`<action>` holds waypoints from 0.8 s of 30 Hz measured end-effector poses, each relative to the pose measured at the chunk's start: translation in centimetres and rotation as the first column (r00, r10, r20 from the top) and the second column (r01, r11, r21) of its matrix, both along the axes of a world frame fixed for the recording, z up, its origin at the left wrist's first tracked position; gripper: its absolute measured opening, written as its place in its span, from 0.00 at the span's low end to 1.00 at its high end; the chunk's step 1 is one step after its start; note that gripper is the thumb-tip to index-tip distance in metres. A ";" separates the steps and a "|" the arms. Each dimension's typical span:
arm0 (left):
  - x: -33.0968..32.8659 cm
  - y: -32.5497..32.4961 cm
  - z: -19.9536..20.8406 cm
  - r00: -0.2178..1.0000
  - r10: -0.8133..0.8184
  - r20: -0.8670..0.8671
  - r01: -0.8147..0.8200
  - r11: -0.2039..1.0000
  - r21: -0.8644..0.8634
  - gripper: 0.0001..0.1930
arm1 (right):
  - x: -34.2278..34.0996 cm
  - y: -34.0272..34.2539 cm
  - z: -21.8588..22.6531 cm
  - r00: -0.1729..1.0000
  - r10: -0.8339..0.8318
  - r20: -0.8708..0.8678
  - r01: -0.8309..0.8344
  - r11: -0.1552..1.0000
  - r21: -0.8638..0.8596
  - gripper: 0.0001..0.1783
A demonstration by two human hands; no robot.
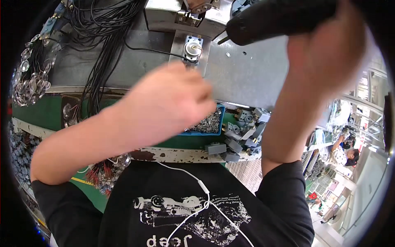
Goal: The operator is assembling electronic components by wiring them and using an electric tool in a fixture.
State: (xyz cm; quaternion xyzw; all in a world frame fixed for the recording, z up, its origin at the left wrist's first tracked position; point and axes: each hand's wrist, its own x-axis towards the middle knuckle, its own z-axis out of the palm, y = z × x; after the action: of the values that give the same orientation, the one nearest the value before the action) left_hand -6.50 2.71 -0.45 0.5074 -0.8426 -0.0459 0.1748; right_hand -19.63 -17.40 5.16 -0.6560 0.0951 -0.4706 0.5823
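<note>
My right hand [327,53], blurred by motion, is wrapped round a black electric screwdriver [271,22] at the upper right. The tool's thin bit points left, toward a metal fixture plate [178,47]. On that plate sits a small grey part with a round silvery disc [192,48], and a black cable [154,50] runs to it from the left. My left hand [175,96] is closed, fingers curled, just in front of the plate. Whatever those fingers may hold is hidden. Below it, partly covered, is a blue tray [222,119] of small metal pieces.
Black cables [107,24] lie bunched at the back left, with clear round discs [31,84] hanging at the bench's left edge. Several grey housings [234,144] are piled right of the tray. A metal machine block [164,16] stands behind the fixture. Another person [341,156] sits far right.
</note>
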 end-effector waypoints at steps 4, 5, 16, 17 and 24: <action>-1.9 0.6 -2.7 0.975 -0.205 0.081 0.189 0.966 0.175 0.03 | 3.1 2.9 -0.5 0.998 -0.036 0.054 0.036 0.999 0.000 0.22; -2.1 0.7 -3.1 0.965 -0.239 0.108 0.215 0.958 0.192 0.03 | 2.8 3.2 0.0 0.997 -0.044 0.071 0.044 0.999 -0.003 0.22; -2.4 0.9 -2.8 0.973 -0.197 -0.121 0.220 0.949 0.228 0.08 | 8.8 5.6 2.3 0.953 -0.136 0.270 0.147 0.989 -0.023 0.27; -2.3 1.0 -2.8 0.973 -0.201 -0.112 0.226 0.926 0.303 0.09 | 9.6 5.4 2.4 0.949 -0.136 0.284 0.147 0.989 -0.018 0.28; -2.1 1.2 -2.4 0.946 -0.149 -0.288 0.209 0.960 0.189 0.09 | 11.1 4.0 2.2 0.910 -0.074 0.408 0.221 0.919 -0.326 0.30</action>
State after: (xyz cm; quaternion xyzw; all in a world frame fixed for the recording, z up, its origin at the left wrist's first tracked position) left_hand -8.60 3.88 -2.84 0.4332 -0.8434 -0.2222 0.2270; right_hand -8.51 -13.42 7.39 -0.6371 -0.0612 -0.6437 0.4195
